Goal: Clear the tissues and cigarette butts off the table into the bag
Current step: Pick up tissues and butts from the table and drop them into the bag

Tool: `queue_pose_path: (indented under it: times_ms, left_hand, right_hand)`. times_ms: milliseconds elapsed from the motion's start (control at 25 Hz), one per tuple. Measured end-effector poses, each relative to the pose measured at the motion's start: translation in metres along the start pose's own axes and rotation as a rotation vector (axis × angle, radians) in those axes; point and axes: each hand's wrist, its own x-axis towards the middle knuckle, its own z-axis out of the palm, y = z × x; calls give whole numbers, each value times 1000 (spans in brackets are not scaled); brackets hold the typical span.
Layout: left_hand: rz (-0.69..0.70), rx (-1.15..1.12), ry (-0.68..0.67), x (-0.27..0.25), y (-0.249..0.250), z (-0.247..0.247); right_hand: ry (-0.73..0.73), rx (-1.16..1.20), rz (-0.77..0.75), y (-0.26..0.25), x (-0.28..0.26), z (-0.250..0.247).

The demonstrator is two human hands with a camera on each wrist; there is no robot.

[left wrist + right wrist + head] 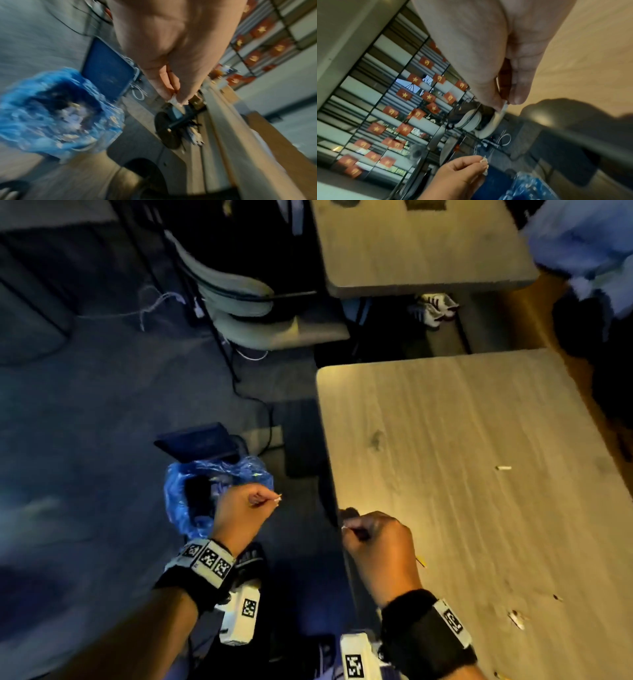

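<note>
A: Status on hands?
B: left hand (pixel 239 513) pinches a small white scrap (pixel 175 100) between thumb and fingertip, held off the tabletop (pixel 479 474) edge, just right of the blue bag (pixel 178 498). Can't tell if the scrap is tissue or butt.
A: Right?
B: right hand (pixel 375 539) sits over the tabletop's left edge, thumb and finger pinching something small and white (pixel 505 106); too small to identify.
A: Bag?
B: On the floor, mouth open, pale litter inside, just left of the left hand.
A: Leftovers?
B: 1 cigarette butt (pixel 503 468) well beyond the right hand, more bits (pixel 515 618) near the right wrist.
</note>
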Motion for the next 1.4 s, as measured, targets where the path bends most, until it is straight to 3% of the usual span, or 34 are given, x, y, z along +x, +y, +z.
queue_pose_path:
  times_ms: [120,240,400,600,800,960,1160,1400]
  left_hand:
    - [-127,47,191,31,-59,-56]
    - [-231,123,241,57,-103,-82]
    - [-309,255,140,95,-161,-88]
    - [-506,207,110,133,-216,-86]
    - [-577,167,-19,137,-249,-99]
    - [-555,181,-34,125,-249,-113]
    - [-500,213,-92,106,-211,-112]
    - [-167,226,-141,99,-127,-90]
  right_hand:
    - [-126,-38,-113,-38,33,72]
    - [-265,-90,-128,-60,61,137]
    - [-376,-154,-54,-67,103,213]
    - [-413,-202,-16,-44,144,302]
    - [-412,-182,177,-23,172,367]
    - [-479,-202,200,-19,172,371]
    - [-562,-219,172,-17,150,324]
    - [-591,-105,86,-34,115,233]
